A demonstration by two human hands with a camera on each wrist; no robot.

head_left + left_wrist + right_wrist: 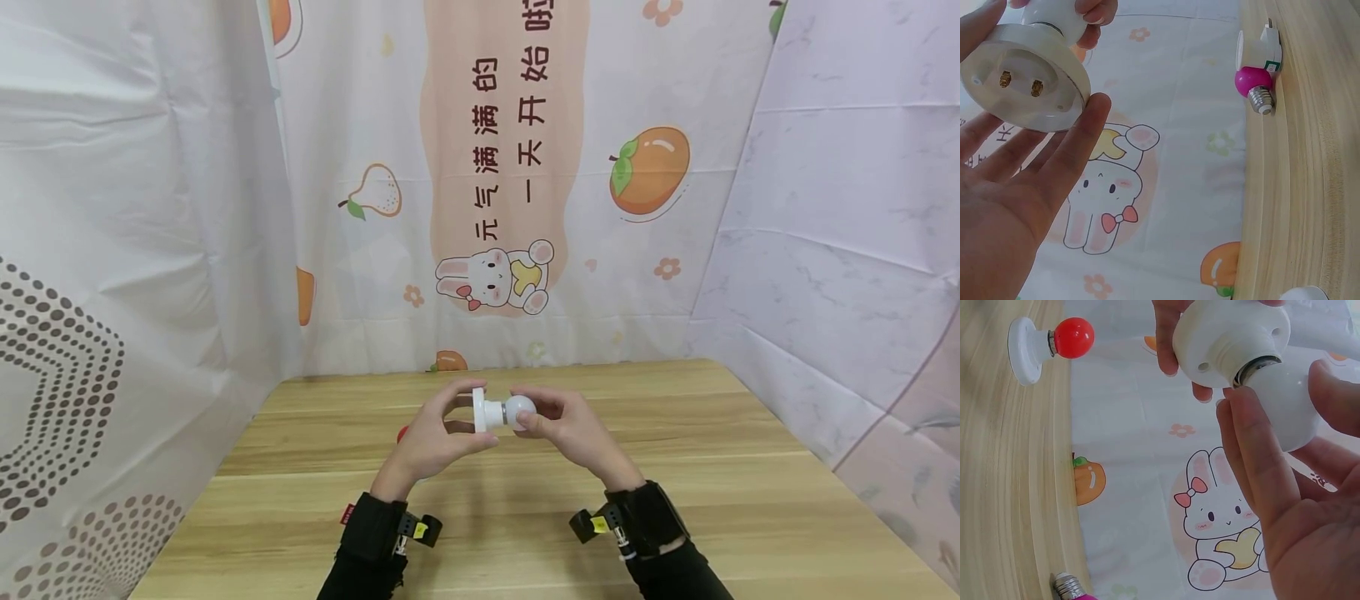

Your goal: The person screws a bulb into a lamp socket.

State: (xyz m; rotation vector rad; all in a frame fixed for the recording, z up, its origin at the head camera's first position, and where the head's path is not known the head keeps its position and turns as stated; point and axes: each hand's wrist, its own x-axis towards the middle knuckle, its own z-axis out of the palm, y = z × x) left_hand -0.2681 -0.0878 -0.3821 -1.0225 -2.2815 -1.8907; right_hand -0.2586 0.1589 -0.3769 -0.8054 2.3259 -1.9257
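In the head view, my left hand point(438, 433) grips a white lamp holder point(478, 411) by its round base, thumb below and fingers above. My right hand point(576, 429) holds a white light bulb point(520, 409) by its globe. The bulb lines up with the holder's mouth, and a narrow metal band of its screw cap point(1255, 370) shows between them. How deep the cap sits cannot be seen. Two brass contacts point(1037, 88) appear inside the holder's open underside in the left wrist view. Both hands are raised above the wooden table point(600, 517).
A red bulb point(1074, 337) sits in another white holder point(1024, 351) on the table, mostly hidden by my left hand in the head view. A magenta bulb point(1252, 81) lies beside a white plug-in piece point(1269, 47). A printed curtain point(360, 283) hangs behind the table.
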